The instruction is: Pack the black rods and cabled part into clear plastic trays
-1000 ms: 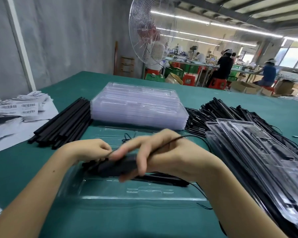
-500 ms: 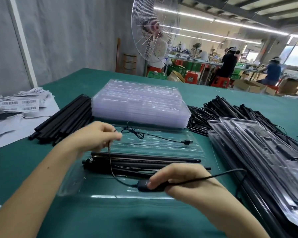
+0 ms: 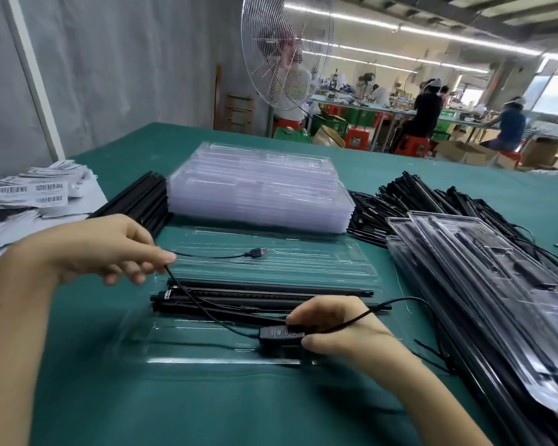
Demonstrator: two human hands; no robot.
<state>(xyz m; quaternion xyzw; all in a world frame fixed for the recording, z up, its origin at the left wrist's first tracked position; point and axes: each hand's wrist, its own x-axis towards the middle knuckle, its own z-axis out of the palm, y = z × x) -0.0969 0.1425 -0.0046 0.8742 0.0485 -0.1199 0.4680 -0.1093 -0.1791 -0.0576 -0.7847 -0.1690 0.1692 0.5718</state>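
A single wide-angle camera is sitting on the person's head, looking forward and down across the green table. It is hanging close over the left hand and right hand, both forearms entering from the bottom edge. Its upper half is reaching far out to a fan and distant workbenches. No second view is sharing the scene.

A green desk carries an open clear tray at the near middle, a tray stack behind it, loose black rods at far left beside barcode labels, cabled parts at far right, and packed trays at near right.
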